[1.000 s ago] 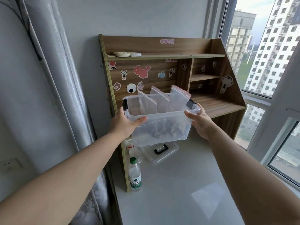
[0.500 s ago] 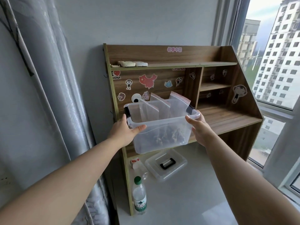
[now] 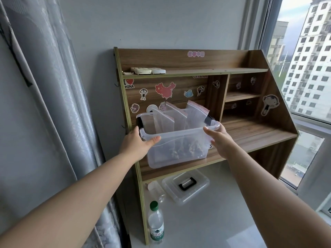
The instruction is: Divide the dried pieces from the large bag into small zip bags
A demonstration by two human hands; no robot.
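A clear plastic box with black latches sits at the wooden shelf's lower board. Several small zip bags with red seals stand upright in it, brown dried pieces showing at their bottoms. My left hand grips the box's left end, thumb across the front wall. My right hand holds the right end, fingers curled around the far side under the rim. The large bag is not in sight.
The box's clear lid with a black handle lies on the white desk under the shelf. A green-capped water bottle stands at the front left beside a tipped clear bottle. Curtain left, window right.
Both hands have carried the box forward and onto the shelf's lower board; it hung in the air above the lid before. My view has tilted upward.
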